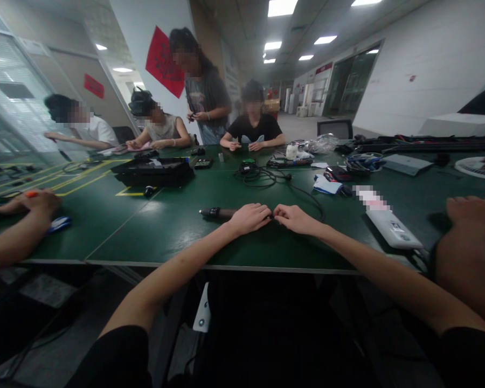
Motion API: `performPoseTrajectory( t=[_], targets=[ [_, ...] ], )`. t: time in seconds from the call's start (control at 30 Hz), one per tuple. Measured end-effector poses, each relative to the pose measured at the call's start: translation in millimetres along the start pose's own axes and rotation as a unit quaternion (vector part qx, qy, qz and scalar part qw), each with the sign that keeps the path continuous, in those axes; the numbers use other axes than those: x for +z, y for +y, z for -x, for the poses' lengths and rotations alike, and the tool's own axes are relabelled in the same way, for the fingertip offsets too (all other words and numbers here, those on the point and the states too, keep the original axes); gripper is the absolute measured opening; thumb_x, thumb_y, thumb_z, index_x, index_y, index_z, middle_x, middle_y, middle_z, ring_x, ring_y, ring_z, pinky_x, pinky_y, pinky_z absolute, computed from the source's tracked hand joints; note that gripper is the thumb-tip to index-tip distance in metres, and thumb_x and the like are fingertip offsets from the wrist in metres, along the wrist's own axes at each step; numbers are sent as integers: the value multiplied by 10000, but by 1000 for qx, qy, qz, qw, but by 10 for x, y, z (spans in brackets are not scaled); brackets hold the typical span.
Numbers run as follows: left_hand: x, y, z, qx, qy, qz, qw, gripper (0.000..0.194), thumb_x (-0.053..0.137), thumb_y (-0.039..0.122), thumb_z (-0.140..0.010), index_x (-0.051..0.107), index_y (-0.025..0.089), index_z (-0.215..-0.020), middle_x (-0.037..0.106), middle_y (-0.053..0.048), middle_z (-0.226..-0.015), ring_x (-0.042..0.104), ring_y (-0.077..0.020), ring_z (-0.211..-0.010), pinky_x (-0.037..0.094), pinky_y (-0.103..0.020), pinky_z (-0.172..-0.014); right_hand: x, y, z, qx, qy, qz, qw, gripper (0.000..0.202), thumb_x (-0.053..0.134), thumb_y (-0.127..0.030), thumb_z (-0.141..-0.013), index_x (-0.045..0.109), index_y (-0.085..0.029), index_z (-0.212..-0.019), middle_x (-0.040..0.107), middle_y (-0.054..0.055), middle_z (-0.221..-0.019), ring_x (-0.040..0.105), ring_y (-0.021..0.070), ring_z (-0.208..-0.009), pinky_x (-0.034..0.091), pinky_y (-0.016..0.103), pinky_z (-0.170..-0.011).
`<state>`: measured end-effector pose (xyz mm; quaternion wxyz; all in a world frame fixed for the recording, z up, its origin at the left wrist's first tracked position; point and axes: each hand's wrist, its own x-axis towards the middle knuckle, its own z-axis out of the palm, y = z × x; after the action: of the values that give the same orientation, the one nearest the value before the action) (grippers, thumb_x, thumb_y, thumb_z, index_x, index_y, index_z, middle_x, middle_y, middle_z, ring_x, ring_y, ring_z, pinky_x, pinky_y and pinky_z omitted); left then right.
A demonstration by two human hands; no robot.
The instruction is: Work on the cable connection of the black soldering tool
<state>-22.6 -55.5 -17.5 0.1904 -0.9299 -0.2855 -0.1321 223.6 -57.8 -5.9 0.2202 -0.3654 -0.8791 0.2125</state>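
Note:
A dark cylindrical tool (218, 214) with a narrow metal tip lies on the green table (178, 237), its tip pointing left. Over the right end of this tool rests my left hand (251, 218), its fingers wrapped round it. Just to the right, my right hand (295, 219) has its thumb and fingers pinched together close to the tool's end. Whatever is between those fingertips is too small and dark to make out. A black cable (317, 202) curves on the table behind my right hand.
Behind are a black tray (153, 171), coiled cable (262, 178) and a white-blue cloth (327, 184). A white power strip-like device (394, 229) lies right. Other people's hands rest at the left (40, 207) and right (472, 215) edges. Several people are across the table.

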Motion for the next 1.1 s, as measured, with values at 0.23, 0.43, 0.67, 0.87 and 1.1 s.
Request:
performPoseTrajectory(
  t=[0.23,0.43,0.67,0.87,1.1],
  targets=[
    [49,-167,-136,13,-19,-13,1000,279,421,404,-1103,611,201,-1130,669,-77,-1030,640,-210,-925,461,-343,-788,-17,137,-109,-29,34,81,996,134,634,-334,-984,674,-207,-976,740,45,-884,665,195,-784,447,289,-709],
    [91,-114,-136,-38,-10,-25,999,271,453,404,-1092,618,193,-1133,670,-85,-1065,636,-229,-974,468,-363,-826,37,249,-173,-28,90,163,982,80,659,-290,-973,645,-221,-1011,741,53,-962,671,209,-835,423,292,-719],
    [99,-91,-120,-54,-18,-26,998,276,421,392,-1101,625,207,-1128,672,-75,-1072,636,-219,-996,472,-358,-860,76,287,-145,-32,101,164,981,69,680,-264,-970,626,-228,-993,735,43,-982,672,202,-857,433,286,-732],
    [44,-52,-55,-31,-12,-14,999,296,428,430,-1100,621,206,-1104,675,-69,-1060,638,-214,-986,467,-353,-853,130,188,-38,-2,102,163,981,84,695,-281,-967,636,-234,-1004,743,43,-965,684,207,-858,440,291,-722],
    [-37,11,-38,-59,-7,24,998,230,489,358,-1067,609,214,-1200,686,-70,-1114,639,-223,-1043,471,-366,-913,162,126,-40,12,112,156,981,90,711,-282,-954,648,-239,-1002,751,35,-969,689,203,-860,438,292,-710]
  ],
)
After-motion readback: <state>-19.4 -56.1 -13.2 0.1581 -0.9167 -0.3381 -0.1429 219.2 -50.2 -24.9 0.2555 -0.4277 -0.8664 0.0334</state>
